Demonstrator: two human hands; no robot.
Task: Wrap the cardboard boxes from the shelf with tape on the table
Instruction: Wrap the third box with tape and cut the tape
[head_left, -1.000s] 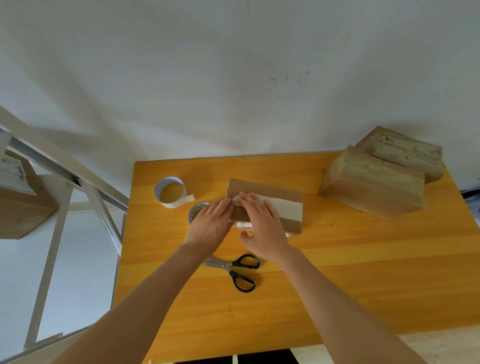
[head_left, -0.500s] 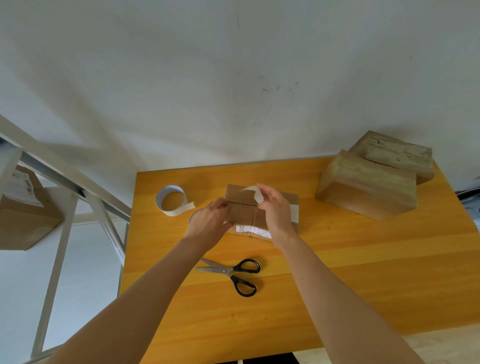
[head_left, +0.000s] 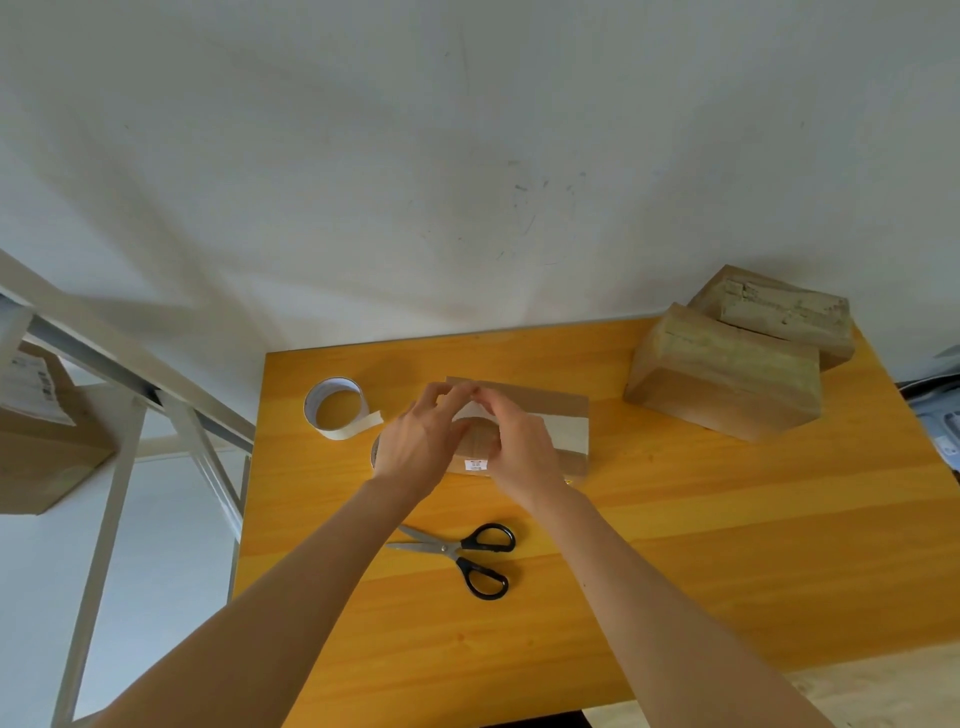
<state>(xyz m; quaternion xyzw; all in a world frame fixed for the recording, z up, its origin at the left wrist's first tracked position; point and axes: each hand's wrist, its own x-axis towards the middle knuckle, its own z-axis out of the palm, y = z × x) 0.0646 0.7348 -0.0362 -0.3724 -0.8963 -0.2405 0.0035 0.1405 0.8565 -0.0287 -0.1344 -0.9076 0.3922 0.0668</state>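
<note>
A small brown cardboard box (head_left: 550, 402) lies in the middle of the orange table (head_left: 675, 545). A white tape strip (head_left: 563, 431) runs along its top. The strip's left end is lifted off the box in a curl. My left hand (head_left: 415, 441) and my right hand (head_left: 522, 447) meet above the box's left part, and the fingertips of both pinch that lifted end. A tape roll (head_left: 376, 451) peeks out from under my left hand, mostly hidden.
A loose white tape loop (head_left: 335, 410) lies left of the box. Black-handled scissors (head_left: 462, 556) lie nearer to me. Two taped boxes (head_left: 722, 374) are stacked at the table's far right. A metal shelf with a cardboard box (head_left: 47, 441) stands at the left.
The hands went from pressing the tape flat to peeling its left end up. Now both hands hold the raised end above the box.
</note>
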